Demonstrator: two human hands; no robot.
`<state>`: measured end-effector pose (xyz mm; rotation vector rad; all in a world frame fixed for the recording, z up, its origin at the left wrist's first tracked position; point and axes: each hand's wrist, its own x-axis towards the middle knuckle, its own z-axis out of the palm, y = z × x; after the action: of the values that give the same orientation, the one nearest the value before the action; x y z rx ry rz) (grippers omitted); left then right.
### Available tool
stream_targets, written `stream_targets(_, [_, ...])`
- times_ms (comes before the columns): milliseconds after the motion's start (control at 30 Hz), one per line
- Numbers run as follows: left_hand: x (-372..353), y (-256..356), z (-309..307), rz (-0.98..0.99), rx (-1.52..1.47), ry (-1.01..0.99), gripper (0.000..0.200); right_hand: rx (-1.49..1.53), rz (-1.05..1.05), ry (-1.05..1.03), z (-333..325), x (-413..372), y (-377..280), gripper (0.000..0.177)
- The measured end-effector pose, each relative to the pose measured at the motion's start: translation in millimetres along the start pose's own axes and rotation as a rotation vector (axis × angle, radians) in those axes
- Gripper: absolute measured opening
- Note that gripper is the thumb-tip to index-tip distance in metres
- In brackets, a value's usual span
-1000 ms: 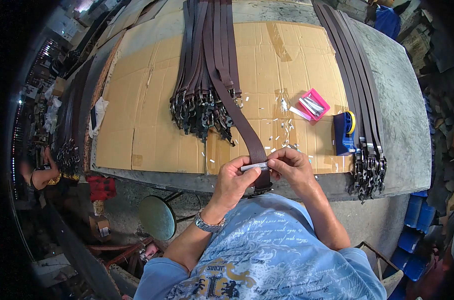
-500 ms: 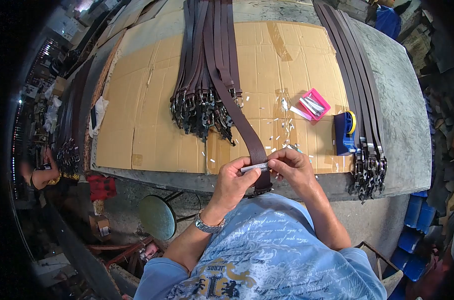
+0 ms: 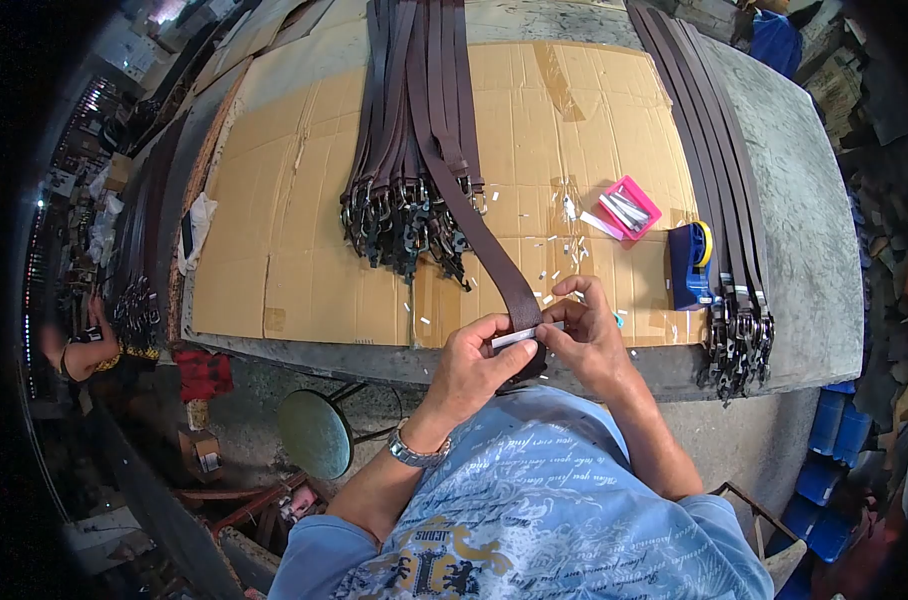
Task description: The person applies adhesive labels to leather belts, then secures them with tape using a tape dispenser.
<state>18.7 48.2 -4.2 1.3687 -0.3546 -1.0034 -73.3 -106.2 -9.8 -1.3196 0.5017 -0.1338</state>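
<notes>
A dark brown belt (image 3: 487,245) runs from the pile on the table down to my hands at the near edge. My left hand (image 3: 471,368) is closed on it, thumb pressing a white label strip (image 3: 514,338) that lies across the belt. At the right end of that strip, my right hand (image 3: 586,338) pinches with thumb and fingers, its index finger raised and bent. The belt's buckle end, partly hidden, hangs close against the blue shirt. Above my hands lies a bundle of belts (image 3: 414,130) with metal buckles toward me.
Cardboard (image 3: 314,200) covers the table, with small white scraps scattered on it. A pink tray (image 3: 642,225) of strips and a blue tape dispenser (image 3: 690,268) sit at right, beside more belts (image 3: 719,170). A round stool (image 3: 316,433) stands below left; another person (image 3: 89,345) is far left.
My right hand has shifted slightly and its index finger has lifted and bent away from the label. My left hand keeps its hold, with the strip tilted a little more.
</notes>
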Motion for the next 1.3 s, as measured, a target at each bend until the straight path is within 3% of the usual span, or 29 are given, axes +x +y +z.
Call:
stream_targets(233, [-1, -5, -1, 0.029, -0.010, 0.122, 0.016, 0.067, 0.059, -0.023, -2, -1, -1, 0.027])
stream_targets(333, [-2, 0, 1, 0.073, -0.057, 0.152, 0.015, -0.100, -0.121, 0.110, -5, -8, 1, 0.023])
stream_targets(400, [-1, -4, -3, 0.085, -0.027, 0.163, 0.014, -0.541, -0.314, 0.132, -7, -20, -10, 0.019])
stream_targets(567, [1, -4, 4, 0.106, -0.031, 0.185, 0.013, -0.610, -0.357, 0.163, 8, -25, -22, 0.009])
stream_targets(767, [0, -2, 1, 0.093, -0.007, 0.114, 0.017, -0.449, -0.265, 0.166, 4, -15, -5, 0.016])
stream_targets(833, [0, -2, 0, 0.101, -0.001, 0.095, 0.018, -0.376, -0.147, 0.096, 1, -12, -3, 0.018])
stream_targets(1133, [2, -3, 1, 0.107, 0.034, 0.068, 0.020, -0.049, 0.073, -0.059, -7, -4, 3, 0.013])
stream_targets(1300, [-1, 7, 5, 0.069, 0.007, 0.067, 0.019, 0.014, 0.054, -0.090, -8, -4, -1, 0.011])
